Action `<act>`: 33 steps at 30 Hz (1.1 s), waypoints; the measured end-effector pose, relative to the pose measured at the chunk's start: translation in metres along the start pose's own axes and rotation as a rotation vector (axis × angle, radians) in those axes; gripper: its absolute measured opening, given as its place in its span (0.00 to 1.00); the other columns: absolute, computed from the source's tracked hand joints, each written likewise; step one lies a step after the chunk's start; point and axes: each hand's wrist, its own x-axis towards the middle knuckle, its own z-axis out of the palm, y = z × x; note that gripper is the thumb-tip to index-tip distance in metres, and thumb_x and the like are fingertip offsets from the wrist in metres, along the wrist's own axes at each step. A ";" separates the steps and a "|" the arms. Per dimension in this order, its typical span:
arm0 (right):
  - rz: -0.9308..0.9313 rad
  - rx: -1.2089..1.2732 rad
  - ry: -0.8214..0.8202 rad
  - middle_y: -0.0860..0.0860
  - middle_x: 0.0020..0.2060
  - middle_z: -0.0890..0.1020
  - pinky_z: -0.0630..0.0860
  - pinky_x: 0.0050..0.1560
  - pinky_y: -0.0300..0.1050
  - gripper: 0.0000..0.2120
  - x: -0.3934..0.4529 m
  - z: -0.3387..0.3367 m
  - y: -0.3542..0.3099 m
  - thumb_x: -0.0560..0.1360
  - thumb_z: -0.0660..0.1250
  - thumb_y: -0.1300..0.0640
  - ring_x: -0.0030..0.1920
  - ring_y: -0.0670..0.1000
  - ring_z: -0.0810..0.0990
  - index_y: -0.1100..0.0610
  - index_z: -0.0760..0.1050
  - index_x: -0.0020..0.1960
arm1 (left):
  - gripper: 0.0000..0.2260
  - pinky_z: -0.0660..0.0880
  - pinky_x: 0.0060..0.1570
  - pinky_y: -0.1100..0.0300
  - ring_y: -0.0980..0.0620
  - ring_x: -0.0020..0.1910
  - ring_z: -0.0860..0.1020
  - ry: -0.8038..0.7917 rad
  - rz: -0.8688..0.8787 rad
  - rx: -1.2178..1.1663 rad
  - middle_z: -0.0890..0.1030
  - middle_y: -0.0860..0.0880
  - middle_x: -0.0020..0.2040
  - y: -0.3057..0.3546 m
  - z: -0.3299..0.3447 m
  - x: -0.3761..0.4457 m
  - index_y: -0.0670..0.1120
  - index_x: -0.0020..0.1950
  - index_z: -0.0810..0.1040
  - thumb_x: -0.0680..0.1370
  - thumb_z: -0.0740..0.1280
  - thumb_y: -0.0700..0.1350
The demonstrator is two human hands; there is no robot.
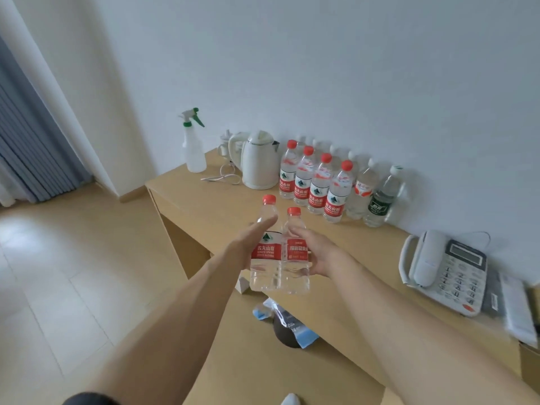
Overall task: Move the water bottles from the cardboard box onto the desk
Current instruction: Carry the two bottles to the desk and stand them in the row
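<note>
I am stretching both forearms forward from the bottom of the view, out over the near edge of the table (222,206). My left hand (248,244) is reaching in from the left with its fingers lying fairly straight and together along the side of the left bottle (266,252), the fingertips up near its shoulder, pressing it from the outside. My right hand (315,255) is cupping the right bottle (295,252) from the other side, its fingers curling round the red label and the neck. I am holding the two red-capped bottles upright and touching each other, raised in the air above the table's front part.

Below them, a crumpled plastic wrapper (280,314) is lying with a dark round thing under it; what carries them I cannot tell.

Farther back, four red-capped bottles (312,182) are standing in a diagonal row near the wall, with two white-capped bottles (377,197) just beside them on the right. A white kettle (258,163) and a spray bottle (194,147) are standing toward the far left corner. A white telephone (444,270) is lying at the right.
</note>
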 end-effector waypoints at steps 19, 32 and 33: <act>-0.118 0.192 0.392 0.50 0.50 0.86 0.80 0.36 0.45 0.24 0.055 -0.134 -0.024 0.70 0.76 0.44 0.47 0.51 0.86 0.47 0.75 0.64 | 0.29 0.78 0.61 0.41 0.44 0.56 0.83 -0.168 0.224 0.272 0.83 0.47 0.60 0.049 0.121 0.132 0.53 0.71 0.72 0.73 0.75 0.60; -0.140 0.222 0.620 0.45 0.51 0.83 0.78 0.45 0.41 0.20 0.049 -0.159 -0.009 0.72 0.76 0.49 0.48 0.45 0.83 0.48 0.73 0.59 | 0.36 0.77 0.50 0.54 0.51 0.55 0.81 -0.303 0.376 0.500 0.82 0.52 0.57 0.047 0.148 0.173 0.52 0.64 0.76 0.60 0.74 0.68; -0.143 0.217 0.626 0.42 0.49 0.82 0.75 0.41 0.38 0.18 0.047 -0.157 -0.010 0.72 0.76 0.49 0.46 0.41 0.82 0.46 0.72 0.57 | 0.36 0.77 0.52 0.53 0.51 0.55 0.81 -0.313 0.388 0.511 0.82 0.51 0.56 0.049 0.147 0.175 0.52 0.63 0.76 0.60 0.73 0.68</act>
